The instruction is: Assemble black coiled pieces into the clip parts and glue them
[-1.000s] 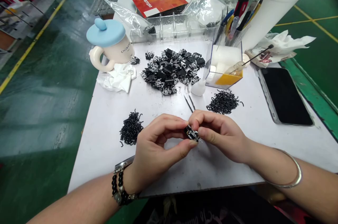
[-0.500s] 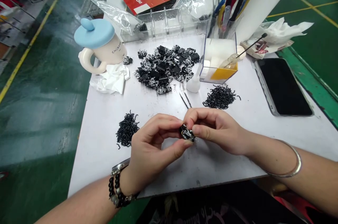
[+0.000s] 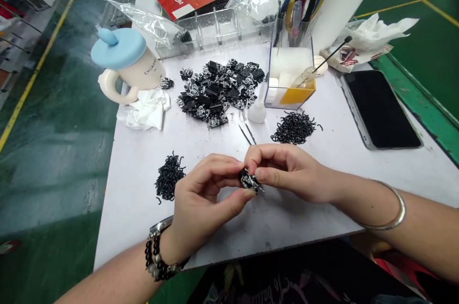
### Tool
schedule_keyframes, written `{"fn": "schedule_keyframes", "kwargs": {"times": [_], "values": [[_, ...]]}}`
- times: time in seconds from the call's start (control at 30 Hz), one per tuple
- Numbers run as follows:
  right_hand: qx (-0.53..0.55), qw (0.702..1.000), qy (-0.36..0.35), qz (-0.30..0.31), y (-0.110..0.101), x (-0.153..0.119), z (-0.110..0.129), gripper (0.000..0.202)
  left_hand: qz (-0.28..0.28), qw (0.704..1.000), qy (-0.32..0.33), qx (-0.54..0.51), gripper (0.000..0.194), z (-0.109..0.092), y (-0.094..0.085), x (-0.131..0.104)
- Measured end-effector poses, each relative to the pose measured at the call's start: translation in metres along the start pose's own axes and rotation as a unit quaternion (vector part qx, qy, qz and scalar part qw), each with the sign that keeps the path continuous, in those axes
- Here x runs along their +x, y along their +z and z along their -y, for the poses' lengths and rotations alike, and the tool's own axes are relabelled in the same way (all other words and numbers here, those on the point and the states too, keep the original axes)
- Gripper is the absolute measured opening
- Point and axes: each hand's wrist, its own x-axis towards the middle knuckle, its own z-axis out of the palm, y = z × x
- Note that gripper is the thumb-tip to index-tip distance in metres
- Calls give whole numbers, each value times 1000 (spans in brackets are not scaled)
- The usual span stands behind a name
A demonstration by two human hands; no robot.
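Between the thumb and fingers of my left hand point(image 3: 208, 194) is a small black-and-silver mechanical part point(image 3: 250, 181), held above the white table. My right hand point(image 3: 287, 172) is closed in a pinch at the part's upper right side, thumb and index fingertip against it. Whether a tiny piece sits between those right fingertips is hidden. Beyond the hands lies a heap of similar black-and-silver parts point(image 3: 218, 91). A pile of small bent black pieces point(image 3: 169, 177) is left of my left hand, and another such pile point(image 3: 294, 128) lies beyond my right hand. Tweezers point(image 3: 247, 133) rest just past my fingers.
A mug with a blue lid point(image 3: 124, 62) and a crumpled tissue point(image 3: 145, 109) stand at the left. Further back are a clear divided tray point(image 3: 215, 31) and a tool holder point(image 3: 290, 96), with a white squeeze bottle point(image 3: 257, 112) beside it. A phone point(image 3: 382, 110) lies right.
The whole view has shifted slightly, so most things appear a little further left. Both hands keep nearly the same grip, and the held part looks slightly turned.
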Motion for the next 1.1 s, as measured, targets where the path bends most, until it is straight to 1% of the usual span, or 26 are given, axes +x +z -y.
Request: {"fn": "schedule_keyframes", "kwargs": {"times": [0.13,0.37,0.8,1.1], "values": [[-18,1000,0,-5,0,0,0,22,-3,1000,1,3,27,0,1,1],[-74,996,-10,-40,-1,-1,-1,23,-5,1000,3,5,30,2,0,2],[-120,992,-23,13,-5,-2,3,23,18,999,-29,-19,29,3,-1,0],[-191,981,-39,20,-9,-1,6,20,26,999,-38,-14,30,1,-1,-1]]}}
